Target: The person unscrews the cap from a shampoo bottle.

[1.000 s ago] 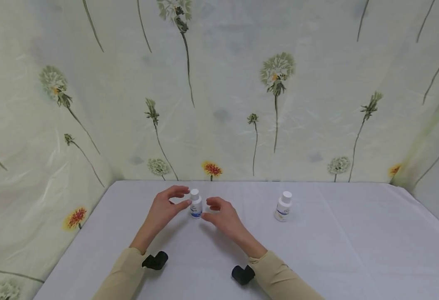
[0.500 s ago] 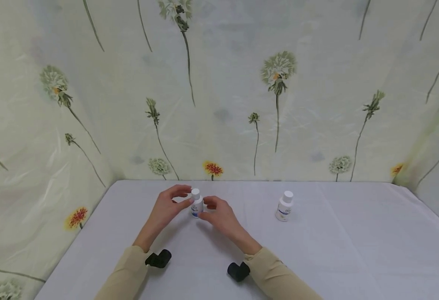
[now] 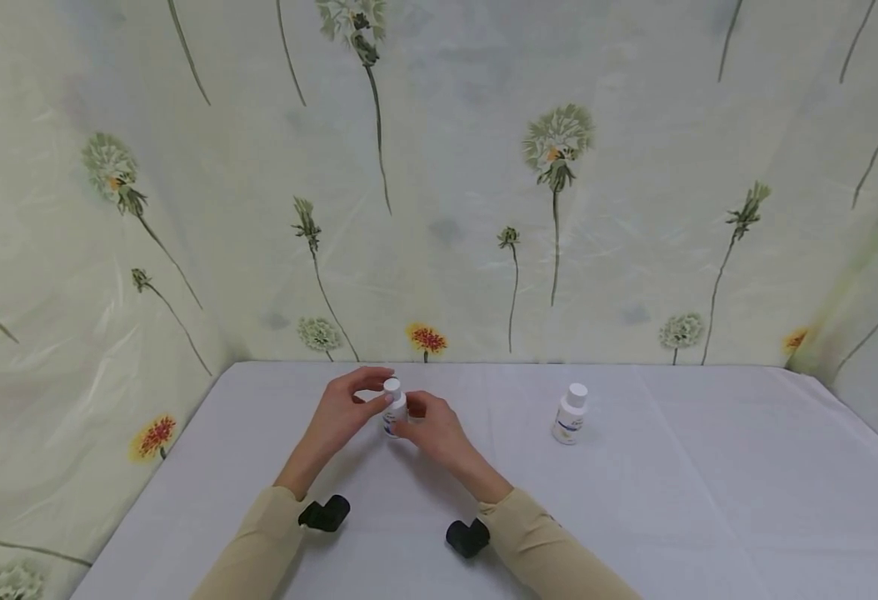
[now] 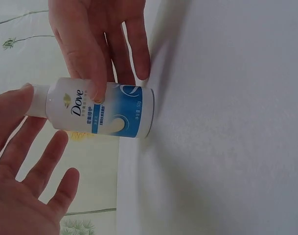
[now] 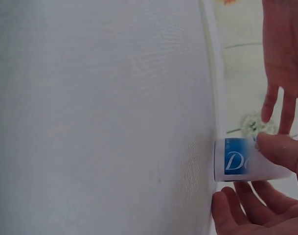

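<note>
A small white Dove bottle [image 4: 109, 113] with a blue label and white screw cap [image 3: 391, 385] stands upright on the table between both hands. My left hand [image 3: 340, 412] pinches the cap between thumb and forefinger; its other fingers [image 4: 65, 193] are spread beside the bottle in the left wrist view. With thumb on the label and fingers behind, my right hand [image 3: 439, 429] grips the bottle's body. Part of the label is hidden by the right thumb [image 5: 281, 149] in the right wrist view.
To the right stands a second white capped bottle [image 3: 570, 417], upright on the white tablecloth [image 3: 709, 483]. Black devices sit at the left wrist [image 3: 325, 513] and right wrist [image 3: 468, 538]. A flower-printed curtain [image 3: 454, 167] rises behind the table's far edge.
Both hands have come in toward the bottle. The right hand has moved left and taken hold of its body, while the left has reached the cap. The second bottle stays put.
</note>
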A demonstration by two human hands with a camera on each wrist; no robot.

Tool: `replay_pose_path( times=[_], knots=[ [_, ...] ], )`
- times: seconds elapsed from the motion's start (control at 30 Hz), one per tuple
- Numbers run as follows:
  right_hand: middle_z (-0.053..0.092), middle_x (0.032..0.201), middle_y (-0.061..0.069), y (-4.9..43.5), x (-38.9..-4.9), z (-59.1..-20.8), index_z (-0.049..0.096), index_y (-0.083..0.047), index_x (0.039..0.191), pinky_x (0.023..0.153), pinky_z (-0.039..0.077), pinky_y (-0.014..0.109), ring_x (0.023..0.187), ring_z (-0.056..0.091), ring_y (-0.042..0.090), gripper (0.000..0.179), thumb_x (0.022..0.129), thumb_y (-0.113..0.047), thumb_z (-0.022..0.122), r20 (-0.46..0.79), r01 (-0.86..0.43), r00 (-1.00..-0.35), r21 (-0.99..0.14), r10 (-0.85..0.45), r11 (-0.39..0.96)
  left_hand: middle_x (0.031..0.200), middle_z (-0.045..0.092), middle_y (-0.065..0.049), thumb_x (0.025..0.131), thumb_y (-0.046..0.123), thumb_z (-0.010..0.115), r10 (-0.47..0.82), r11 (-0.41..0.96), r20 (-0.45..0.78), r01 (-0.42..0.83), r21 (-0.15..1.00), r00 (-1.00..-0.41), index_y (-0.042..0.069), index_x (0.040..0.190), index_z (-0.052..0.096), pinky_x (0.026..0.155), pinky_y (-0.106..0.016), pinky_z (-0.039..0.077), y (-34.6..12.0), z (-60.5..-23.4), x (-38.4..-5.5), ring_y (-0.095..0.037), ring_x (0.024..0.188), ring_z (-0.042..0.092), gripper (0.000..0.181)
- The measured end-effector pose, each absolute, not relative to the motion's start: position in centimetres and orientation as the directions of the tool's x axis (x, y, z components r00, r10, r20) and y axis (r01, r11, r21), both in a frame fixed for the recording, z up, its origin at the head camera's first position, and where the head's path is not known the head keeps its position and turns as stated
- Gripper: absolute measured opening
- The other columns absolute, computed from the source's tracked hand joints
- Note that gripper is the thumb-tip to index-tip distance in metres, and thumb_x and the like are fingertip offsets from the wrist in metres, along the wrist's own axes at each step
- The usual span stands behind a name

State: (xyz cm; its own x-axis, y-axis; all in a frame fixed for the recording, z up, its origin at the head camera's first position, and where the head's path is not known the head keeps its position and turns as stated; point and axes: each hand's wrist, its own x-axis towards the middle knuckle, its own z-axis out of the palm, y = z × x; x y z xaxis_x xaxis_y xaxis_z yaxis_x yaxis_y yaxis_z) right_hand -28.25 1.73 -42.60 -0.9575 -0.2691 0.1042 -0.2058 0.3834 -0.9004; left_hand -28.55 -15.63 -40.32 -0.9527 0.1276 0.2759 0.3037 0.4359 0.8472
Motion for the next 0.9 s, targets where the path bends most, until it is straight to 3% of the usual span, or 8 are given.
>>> replay_pose_path(
  times=[0.33,0.63,0.9],
  knots=[
    [0.066,0.115,0.009,1.53,-28.83,-42.42,0.064,-0.003,0.122,0.086,0.051,0.039,0.099,0.059,0.021,0.037,0.089,-0.015,0.073,0.113,-0.243,-0.942,-0.878,-0.315,0.412,0.109,0.071,-0.006,0.09,0.013,0.073,0.137,0.417,0.312,0.341,0.843,-0.94,0.008,0.121,0.068,0.078,-0.037,0.047,-15.4,-40.21,-28.27,-0.021,0.104,0.063,0.032],
    [0.067,0.108,0.007,1.92,-28.61,-42.02,0.064,-0.002,0.121,0.069,0.051,0.032,0.088,0.058,0.02,0.033,0.09,-0.013,0.071,0.095,-0.241,-0.933,-0.883,-0.348,0.404,0.106,0.071,0.0,0.088,0.015,0.075,0.127,0.434,0.31,0.333,0.837,-0.942,0.014,0.115,0.071,0.079,-0.037,0.046,-15.21,-40.43,-28.57,-0.024,0.104,0.063,0.027],
    [0.066,0.11,0.008,2.23,-28.02,-41.71,0.062,-0.002,0.121,0.075,0.053,0.035,0.093,0.06,0.021,0.033,0.092,-0.015,0.069,0.101,-0.255,-0.924,-0.881,-0.369,0.398,0.103,0.071,0.002,0.09,0.017,0.073,0.129,0.415,0.305,0.331,0.848,-0.944,0.015,0.114,0.072,0.081,-0.038,0.046,-14.86,-39.84,-28.03,-0.016,0.1,0.062,0.024]
  ],
)
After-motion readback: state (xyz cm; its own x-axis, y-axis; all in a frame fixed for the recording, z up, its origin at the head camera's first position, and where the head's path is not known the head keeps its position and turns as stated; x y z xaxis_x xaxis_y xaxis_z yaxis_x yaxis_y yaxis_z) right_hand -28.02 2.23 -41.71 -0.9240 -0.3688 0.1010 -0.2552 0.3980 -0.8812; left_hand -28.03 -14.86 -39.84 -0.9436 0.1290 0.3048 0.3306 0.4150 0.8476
